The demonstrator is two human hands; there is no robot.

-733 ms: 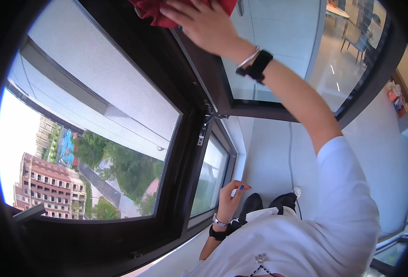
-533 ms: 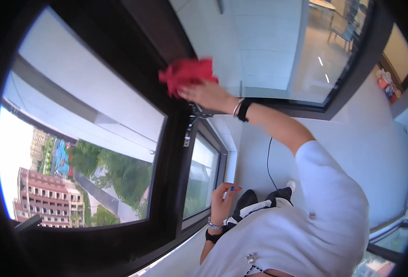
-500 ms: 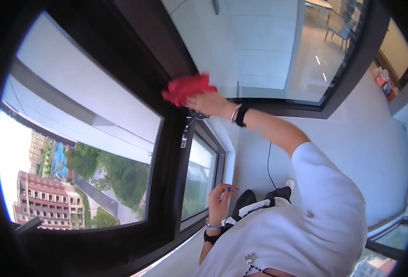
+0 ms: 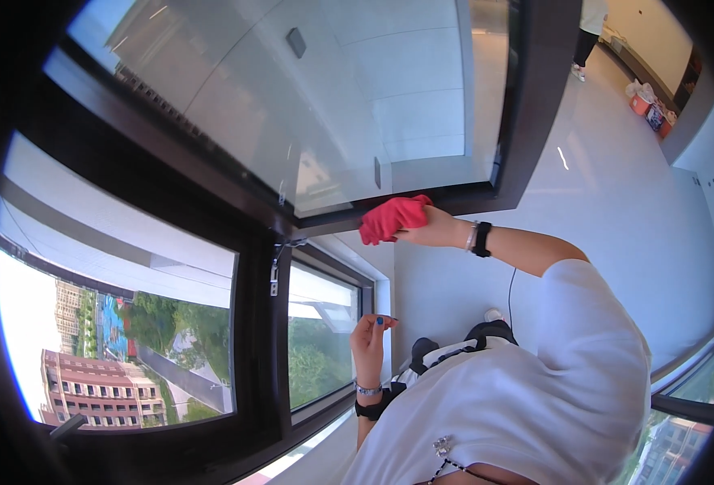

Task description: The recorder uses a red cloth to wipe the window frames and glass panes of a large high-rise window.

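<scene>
My right hand (image 4: 431,226) is closed on a crumpled red cloth (image 4: 393,218). The cloth lies against the lower dark rail (image 4: 446,200) of an open window sash, with the pane (image 4: 357,105) above it. My left hand (image 4: 367,333) is raised in front of my body, its fingers curled in and nothing visible in them. It is beside the smaller lower window (image 4: 322,343) and touches neither the frame nor the cloth. Near the sash corner, a metal hinge arm (image 4: 274,279) joins the dark frame.
At left, a large pane (image 4: 183,323) shows buildings and trees outside. A thin black cable (image 4: 511,299) runs over the pale floor (image 4: 616,226) near my feet. At far right stand red containers and bags (image 4: 652,109); a person's legs (image 4: 587,47) show behind the sash.
My right hand has moved the red cloth from the dark frame at the hinge side, right along the sash's lower rail. My view has shifted, and a person has come into sight at the back.
</scene>
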